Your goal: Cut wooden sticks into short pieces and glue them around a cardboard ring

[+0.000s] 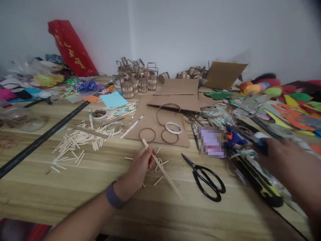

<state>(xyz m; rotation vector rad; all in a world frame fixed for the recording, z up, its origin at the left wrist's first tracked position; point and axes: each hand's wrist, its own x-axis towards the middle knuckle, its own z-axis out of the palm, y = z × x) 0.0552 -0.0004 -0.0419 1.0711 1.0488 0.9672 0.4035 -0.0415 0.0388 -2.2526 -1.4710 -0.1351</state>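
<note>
My left hand (pixel 139 170) is closed around a pair of long wooden sticks (pixel 163 170) that slant down to the right over the wooden table (pixel 75 194). Short cut stick pieces (pixel 159 164) lie beneath them. My right hand (pixel 278 150) is blurred by motion at the right, over a blue glue gun (pixel 235 139) and a clutter of tools; its fingers seem wrapped on something dark that I cannot make out. Black scissors (pixel 205 177) lie shut between my two hands.
A pile of cut sticks (pixel 75 142) lies at the left beside a long black ruler (pixel 42 139). Brown cardboard sheets (pixel 163 120) carry several rings. Small woven baskets (pixel 137 83) stand at the back. Coloured felt pieces (pixel 296 110) fill the right side.
</note>
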